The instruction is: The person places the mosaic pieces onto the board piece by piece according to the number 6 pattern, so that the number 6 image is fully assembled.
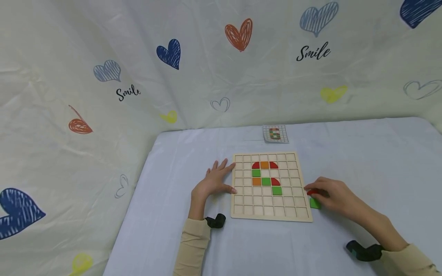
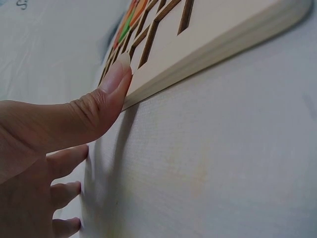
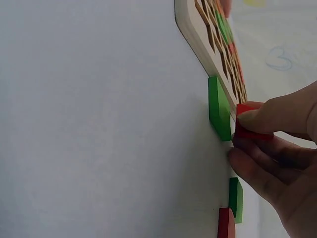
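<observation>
A wooden grid board (image 1: 247, 211) lies on the table, with red, orange and green pieces set in several of its squares. The left hand (image 1: 215, 181) has its fingers spread at the board's left edge; in the left wrist view its thumb (image 2: 111, 82) rests on the rim. Beside the right edge, the right hand (image 1: 333, 196) pinches a red block (image 3: 246, 131) between thumb and fingers. A green block (image 1: 314, 203) lies by the board just below that hand. The right wrist view also shows another green block (image 3: 237, 199) and a red block (image 3: 225, 223) farther off.
Behind the board lies a small card (image 1: 275, 134) printed with a coloured grid pattern. A white cloth covers the table (image 1: 179, 161). Hanging fabric with hearts (image 1: 203, 69) rises behind it. Black wrist devices (image 1: 364, 251) sit at both sleeves.
</observation>
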### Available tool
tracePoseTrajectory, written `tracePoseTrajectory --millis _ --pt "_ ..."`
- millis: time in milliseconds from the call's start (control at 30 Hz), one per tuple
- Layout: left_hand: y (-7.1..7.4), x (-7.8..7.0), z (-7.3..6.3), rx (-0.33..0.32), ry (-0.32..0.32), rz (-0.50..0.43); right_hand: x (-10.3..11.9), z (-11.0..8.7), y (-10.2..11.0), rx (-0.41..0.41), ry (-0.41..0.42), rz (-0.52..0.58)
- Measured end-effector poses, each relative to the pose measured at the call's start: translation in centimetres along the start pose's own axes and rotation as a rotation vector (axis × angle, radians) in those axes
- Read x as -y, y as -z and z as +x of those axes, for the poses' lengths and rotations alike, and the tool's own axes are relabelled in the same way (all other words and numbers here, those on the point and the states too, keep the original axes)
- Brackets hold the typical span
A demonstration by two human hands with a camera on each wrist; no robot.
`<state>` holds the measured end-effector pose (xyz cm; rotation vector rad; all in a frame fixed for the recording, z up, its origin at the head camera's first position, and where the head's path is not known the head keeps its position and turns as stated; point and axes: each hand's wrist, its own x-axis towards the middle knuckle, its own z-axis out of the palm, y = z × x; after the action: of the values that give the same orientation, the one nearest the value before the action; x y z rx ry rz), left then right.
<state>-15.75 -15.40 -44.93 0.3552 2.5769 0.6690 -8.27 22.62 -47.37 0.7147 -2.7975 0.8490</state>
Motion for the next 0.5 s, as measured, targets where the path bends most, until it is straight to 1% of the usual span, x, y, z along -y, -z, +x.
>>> tracePoseTrajectory --millis 133,267,500 --pt "-0.03 0.0 -0.05 0.0 0.003 0.005 0.15 -0.05 0.06 -0.02 -0.004 0.008" --pt "-0.06 0.01 -0.04 0.0 0.005 0.009 0.4 -0.06 0.19 -0.045 0.019 0.011" --pt "0.03 -0.07 0.05 0.005 0.004 0.013 0.89 0.17 0.74 -0.065 0.035 0.03"
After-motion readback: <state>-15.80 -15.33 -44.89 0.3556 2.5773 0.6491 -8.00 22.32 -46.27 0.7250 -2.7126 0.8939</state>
